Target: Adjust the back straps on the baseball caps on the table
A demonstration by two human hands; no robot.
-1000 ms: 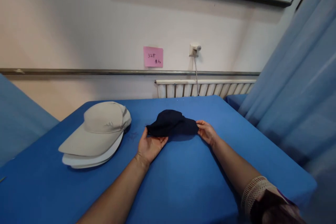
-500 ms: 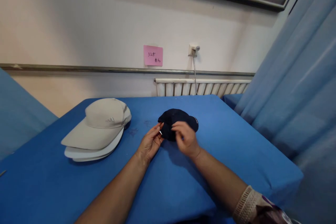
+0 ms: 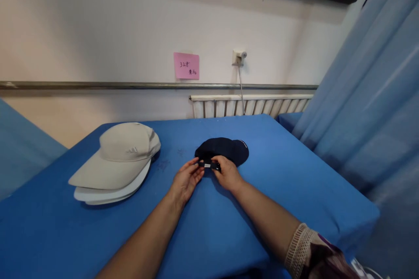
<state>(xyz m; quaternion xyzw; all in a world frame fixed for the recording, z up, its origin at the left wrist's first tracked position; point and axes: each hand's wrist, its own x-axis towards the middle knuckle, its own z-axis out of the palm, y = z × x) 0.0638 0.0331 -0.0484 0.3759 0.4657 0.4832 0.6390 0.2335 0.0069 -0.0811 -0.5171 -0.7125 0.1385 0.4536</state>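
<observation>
A dark navy baseball cap [image 3: 219,147] rests on the blue-covered table, its brim pointing right and away from me. Its back strap [image 3: 207,165], with a small white label, faces me and is stretched between both hands. My left hand [image 3: 187,181] pinches the strap's left end between thumb and fingers. At the strap's right end, near a small buckle, my right hand [image 3: 226,173] is closed with thumb and fingers on it. To the left of my hands lies a stack of pale caps [image 3: 126,150], the top one beige with a small logo.
The blue table cover [image 3: 209,235] runs back to the wall. Behind it are a metal rail [image 3: 131,85], a white radiator [image 3: 255,104], a socket with a plugged-in cord [image 3: 238,58] and a pink note [image 3: 186,66]. Blue curtains [image 3: 366,96] hang at the right.
My right hand has lowered from above the cap's back to grip the strap's right end. The strap and its white label now face me, drawn straight. The left hand stays at its end.
</observation>
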